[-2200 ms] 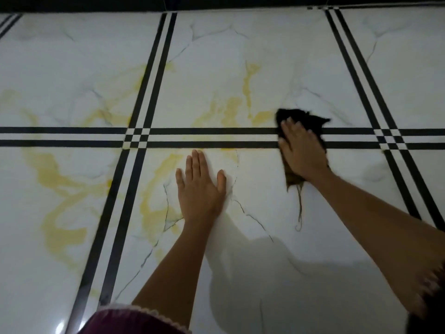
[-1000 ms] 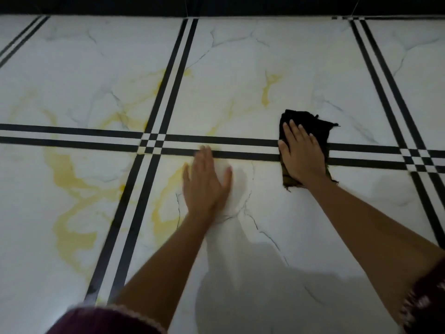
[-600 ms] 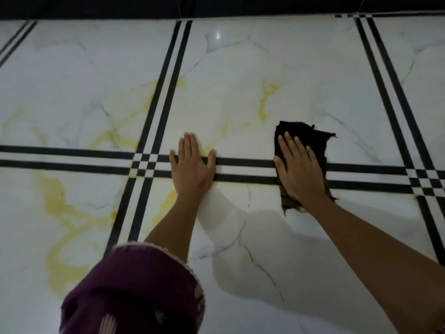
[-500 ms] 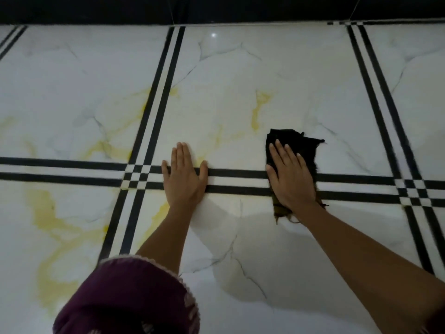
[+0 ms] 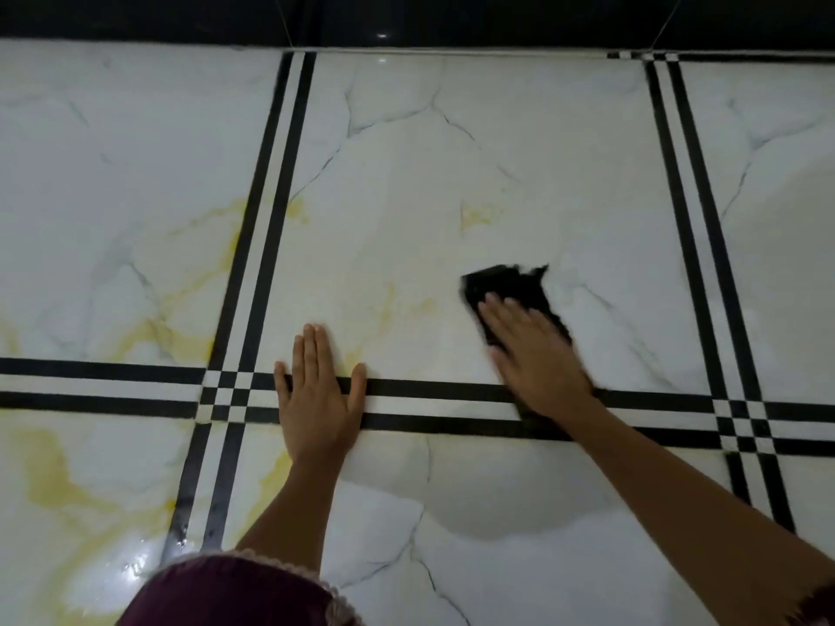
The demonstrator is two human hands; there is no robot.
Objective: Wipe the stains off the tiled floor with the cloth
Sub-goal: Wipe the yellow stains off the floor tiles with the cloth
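2 hands flat | L hand (image 5: 318,399) on black stripe (image 5: 429,389) | R hand (image 5: 537,354) presses cloth (image 5: 510,286), far from wall (image 5: 497,15)

no readable text, no label, brand, number or sign on the tiled floor (image 5: 542,151), none on the cloth (image 5: 508,286), none on the sleeve (image 5: 235,594)
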